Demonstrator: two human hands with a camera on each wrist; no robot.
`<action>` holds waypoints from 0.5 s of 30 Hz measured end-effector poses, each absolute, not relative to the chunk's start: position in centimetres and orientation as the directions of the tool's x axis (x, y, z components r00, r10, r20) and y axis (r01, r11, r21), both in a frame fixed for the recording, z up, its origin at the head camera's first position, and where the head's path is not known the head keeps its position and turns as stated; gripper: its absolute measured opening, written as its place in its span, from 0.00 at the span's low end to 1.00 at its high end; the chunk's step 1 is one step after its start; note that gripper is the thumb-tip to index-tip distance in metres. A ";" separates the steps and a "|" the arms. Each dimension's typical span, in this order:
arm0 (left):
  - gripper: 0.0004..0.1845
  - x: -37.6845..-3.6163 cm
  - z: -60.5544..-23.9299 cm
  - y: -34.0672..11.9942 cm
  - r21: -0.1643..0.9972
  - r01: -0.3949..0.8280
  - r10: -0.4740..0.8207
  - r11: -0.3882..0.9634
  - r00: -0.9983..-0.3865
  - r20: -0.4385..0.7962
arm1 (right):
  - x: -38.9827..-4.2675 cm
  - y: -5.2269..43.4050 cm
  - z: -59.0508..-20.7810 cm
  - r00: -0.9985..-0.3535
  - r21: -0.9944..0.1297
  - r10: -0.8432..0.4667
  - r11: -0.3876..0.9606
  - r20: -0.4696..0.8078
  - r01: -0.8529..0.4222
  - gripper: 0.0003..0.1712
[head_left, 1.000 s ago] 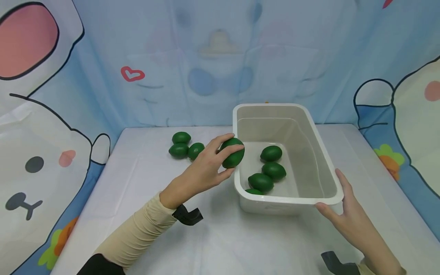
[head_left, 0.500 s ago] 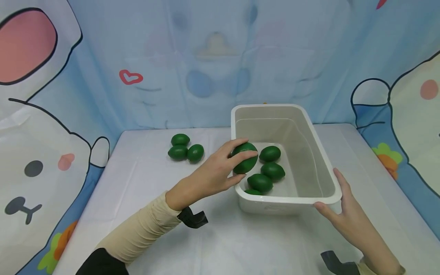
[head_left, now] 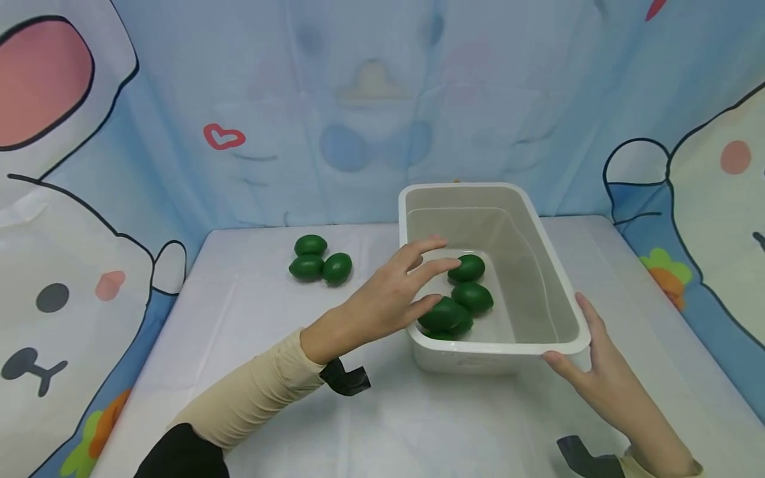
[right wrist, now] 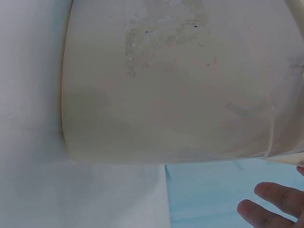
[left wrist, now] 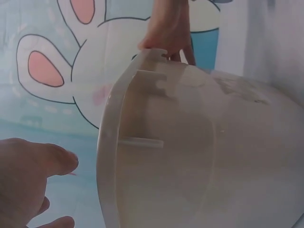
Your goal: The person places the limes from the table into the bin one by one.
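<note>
A white plastic tub (head_left: pixel 556 292) stands on the table with several green lemon-shaped fruits (head_left: pixel 472 296) inside. My left hand (head_left: pixel 412 282) hovers over the tub's left rim with fingers spread and holds nothing; a green fruit (head_left: pixel 441 315) lies just under its fingertips. My right hand (head_left: pixel 588 362) rests against the tub's near right corner, thumb at the front rim, fingers along the side. The left wrist view shows the tub's outer wall (left wrist: pixel 190 156) and my left hand's fingertips (left wrist: pixel 52 159). The right wrist view shows the tub's wall (right wrist: pixel 166 85) close up.
Three more green fruits (head_left: pixel 319 265) lie together on the white table (head_left: pixel 251 332) to the left of the tub. A cartoon-printed blue curtain (head_left: pixel 335 113) closes in the back and both sides.
My left hand carried a green fruit over the tub's left rim and let it go; the fruit now lies in the tub and the fingers have spread. The right hand stayed put.
</note>
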State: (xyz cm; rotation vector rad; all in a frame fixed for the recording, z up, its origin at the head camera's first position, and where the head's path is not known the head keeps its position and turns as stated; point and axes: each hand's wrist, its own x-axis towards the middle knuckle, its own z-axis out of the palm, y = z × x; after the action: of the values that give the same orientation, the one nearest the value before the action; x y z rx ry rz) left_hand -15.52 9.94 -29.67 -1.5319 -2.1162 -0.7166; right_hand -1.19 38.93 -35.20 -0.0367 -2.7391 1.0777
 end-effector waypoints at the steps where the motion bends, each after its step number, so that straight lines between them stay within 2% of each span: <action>1: 0.25 -15.5 -29.7 9.8 0.156 0.953 0.729 0.261 -0.301 0.615 | -1.2 38.9 -35.2 -0.981 -0.676 0.094 0.736 0.170 -0.046 0.63; 8: 0.24 -15.8 -30.4 8.4 0.206 0.938 0.692 0.280 -0.346 0.633 | -1.5 39.1 -35.2 -0.982 -0.667 0.097 0.744 0.161 -0.036 0.64; 15: 0.23 -16.5 -31.4 6.2 0.258 0.902 0.634 0.346 -0.427 0.644 | -1.4 38.9 -35.4 -0.983 -0.655 0.104 0.755 0.154 -0.023 0.63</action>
State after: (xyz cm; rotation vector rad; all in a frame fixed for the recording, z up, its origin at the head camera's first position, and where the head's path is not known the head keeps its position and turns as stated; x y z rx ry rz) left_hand -16.48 6.24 -31.41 -1.3436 -2.1801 -0.8310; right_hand -1.37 38.89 -35.41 -0.0649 -2.7714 1.0374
